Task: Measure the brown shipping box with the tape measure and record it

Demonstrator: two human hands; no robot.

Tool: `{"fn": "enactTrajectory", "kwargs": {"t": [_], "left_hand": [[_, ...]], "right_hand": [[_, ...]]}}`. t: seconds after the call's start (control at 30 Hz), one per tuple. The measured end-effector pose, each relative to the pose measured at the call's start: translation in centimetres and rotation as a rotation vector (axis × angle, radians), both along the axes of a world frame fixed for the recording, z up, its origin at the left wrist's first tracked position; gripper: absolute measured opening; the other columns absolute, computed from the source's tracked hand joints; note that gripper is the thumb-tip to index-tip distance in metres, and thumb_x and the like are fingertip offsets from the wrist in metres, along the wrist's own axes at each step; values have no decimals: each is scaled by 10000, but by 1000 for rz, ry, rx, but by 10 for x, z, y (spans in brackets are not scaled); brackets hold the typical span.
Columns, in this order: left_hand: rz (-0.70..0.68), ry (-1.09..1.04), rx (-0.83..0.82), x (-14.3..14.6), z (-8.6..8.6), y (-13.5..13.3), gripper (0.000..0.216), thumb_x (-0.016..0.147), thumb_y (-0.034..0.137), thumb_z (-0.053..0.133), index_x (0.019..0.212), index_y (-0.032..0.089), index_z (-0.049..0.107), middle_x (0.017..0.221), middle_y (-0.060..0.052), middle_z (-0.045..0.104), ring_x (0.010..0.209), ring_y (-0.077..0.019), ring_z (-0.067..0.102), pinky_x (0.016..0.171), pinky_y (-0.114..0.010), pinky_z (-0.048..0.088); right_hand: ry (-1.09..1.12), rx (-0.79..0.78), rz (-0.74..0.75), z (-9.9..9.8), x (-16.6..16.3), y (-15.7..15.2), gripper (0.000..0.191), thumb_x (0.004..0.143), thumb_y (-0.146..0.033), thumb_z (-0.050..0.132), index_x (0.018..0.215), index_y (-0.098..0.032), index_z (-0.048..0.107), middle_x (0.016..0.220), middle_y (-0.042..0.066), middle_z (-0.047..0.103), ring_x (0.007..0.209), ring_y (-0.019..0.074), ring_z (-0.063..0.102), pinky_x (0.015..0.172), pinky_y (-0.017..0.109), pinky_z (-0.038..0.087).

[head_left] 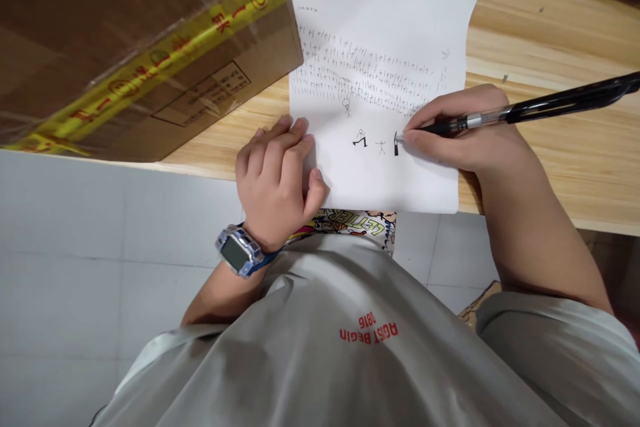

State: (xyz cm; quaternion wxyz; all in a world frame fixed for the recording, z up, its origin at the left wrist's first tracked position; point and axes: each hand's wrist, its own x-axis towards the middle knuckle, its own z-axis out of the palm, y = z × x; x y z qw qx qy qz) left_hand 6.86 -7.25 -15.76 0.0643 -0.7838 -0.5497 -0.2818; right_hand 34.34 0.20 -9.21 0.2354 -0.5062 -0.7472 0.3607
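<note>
The right hand (pixel 465 130) pinches a black pen (pixel 530 109), its long axis running rightward and tip touching the white paper (pixel 400 33) near a stick figure, while the left hand (pixel 280 170), fingers curled loosely, pins the sheet's near-left edge.

The pen (pixel 540 105) seemed glossy plastic; the paper (pixel 400 20) was matt, the table (pixel 550 33) smooth grained wood, the box (pixel 100 7) cardboard under shiny tape (pixel 165 57).

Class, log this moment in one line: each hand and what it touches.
left hand: resting on paper edge | right hand: gripping pen, tip on paper by stick figures | nearby: cardboard box, wooden table
</note>
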Motion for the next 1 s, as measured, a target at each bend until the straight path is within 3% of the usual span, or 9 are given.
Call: {"fn": "enactTrajectory", "kwargs": {"t": [0.17, 0.47, 0.7, 1.0], "left_hand": [[-6, -40, -35, -1, 0, -1, 411, 900, 406, 518, 1295, 315, 588, 1411, 44, 666, 1376, -136, 612, 1128, -411, 538], [-8, -73, -60, -1, -1, -2, 415, 900, 401, 524, 1305, 327, 575, 1422, 46, 656, 1405, -132, 589, 1156, -408, 501], [16, -136, -158, -1, -2, -2, 386, 920, 433, 476, 1269, 332, 604, 1444, 54, 640, 1425, -137, 580, 1199, -417, 482], [-4, -18, -19, 0, -2, 0, 399, 901, 389, 523, 1278, 285, 603, 1397, 25, 674, 1383, -135, 604, 1139, -388, 507]], "right_hand": [[41, 16, 16, -1, 0, 0, 103, 762, -304, 794, 679, -257, 756, 628, 14, 702, 547, 175, 596, 497, 343, 441], [-9, 0, 28, -1, 2, 0, 116, 809, -339, 788, 705, -288, 782, 660, 21, 708, 588, 204, 623, 540, 377, 477], [49, 43, 65, -4, 3, 2, 86, 750, -292, 783, 675, -255, 763, 614, -1, 708, 550, 176, 615, 500, 333, 442], [23, 10, 77, -4, 4, 3, 106, 769, -324, 799, 678, -277, 771, 660, 15, 722, 602, 210, 651, 542, 365, 469]]}}
